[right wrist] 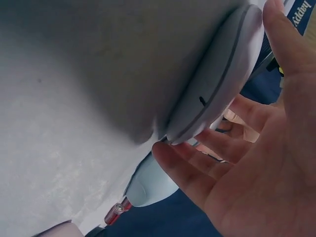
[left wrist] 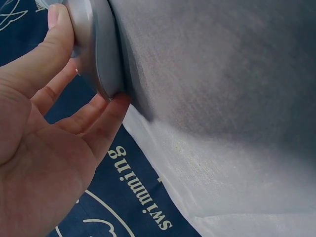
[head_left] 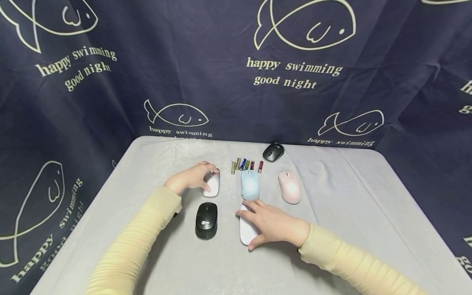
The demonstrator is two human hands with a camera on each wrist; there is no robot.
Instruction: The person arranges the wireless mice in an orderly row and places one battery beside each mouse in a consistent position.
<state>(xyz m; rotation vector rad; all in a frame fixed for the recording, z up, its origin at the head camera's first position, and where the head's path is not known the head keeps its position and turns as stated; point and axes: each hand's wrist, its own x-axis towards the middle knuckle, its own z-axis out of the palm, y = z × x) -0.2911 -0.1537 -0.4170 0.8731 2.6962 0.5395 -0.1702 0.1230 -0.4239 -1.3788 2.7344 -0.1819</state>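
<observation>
1. Head view: your left hand (head_left: pixel 193 177) grips the left white mouse (head_left: pixel 214 189), on the pale table (head_left: pixel 368 205). Your right hand (head_left: pixel 274 223) is over the right white mouse (head_left: pixel 248 233), thumb near its close end and fingers toward its far end. The light blue mouse (head_left: pixel 250 187) sits just beyond your right fingertips; you cannot tell from here whether they touch it. The near black mouse (head_left: pixel 206 217) lies between your forearms, the pink mouse (head_left: pixel 290 189) right of the blue one. Farther back are a row of small batteries (head_left: pixel 243 164) and the far black mouse (head_left: pixel 273 152). Only this view takes in the whole layout.

2. Left wrist view: here you see what the head view hides, the grey underside edge of the left white mouse, clamped between your thumb and fingers. Your little finger's tip meets its lower end.

3. Right wrist view: your thumb and fingers are clamped on opposite ends of the right white mouse. A short dark mark (right wrist: pixel 202 101) shows on its side, unseen from the head. Past your fingertips are the light blue mouse and a red battery (right wrist: pixel 114 214).
</observation>
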